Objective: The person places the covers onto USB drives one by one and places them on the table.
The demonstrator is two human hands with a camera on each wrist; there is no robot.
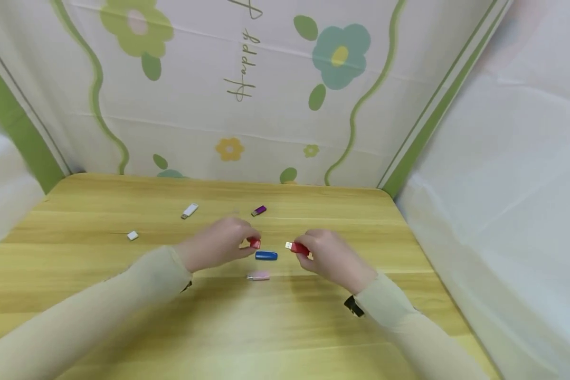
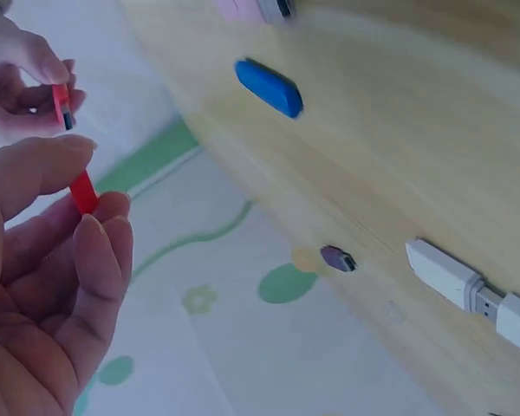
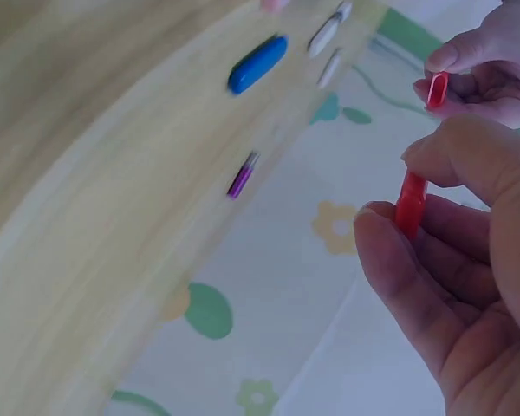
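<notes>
Between thumb and fingers my left hand (image 1: pixel 222 240) pinches a small red cap (image 1: pixel 255 243), its hollow opening visible in the right wrist view. Facing it, my right hand (image 1: pixel 334 258) holds a red USB stick (image 1: pixel 300 248) by its body, the bare metal plug (image 1: pixel 288 245) pointing left toward the cap. A gap separates cap and plug, and both are raised over the table. Just below that gap lies a blue USB stick (image 1: pixel 266 256), with a pink USB stick (image 1: pixel 260 275) nearer to me.
Farther back on the wooden table (image 1: pixel 313 327) lie a purple USB stick (image 1: pixel 259 210) and a white USB stick (image 1: pixel 190 210), their plugs bare. A loose white cap (image 1: pixel 132 235) is at the left. A flowered cloth (image 1: pixel 185 116) hangs behind the table's back edge.
</notes>
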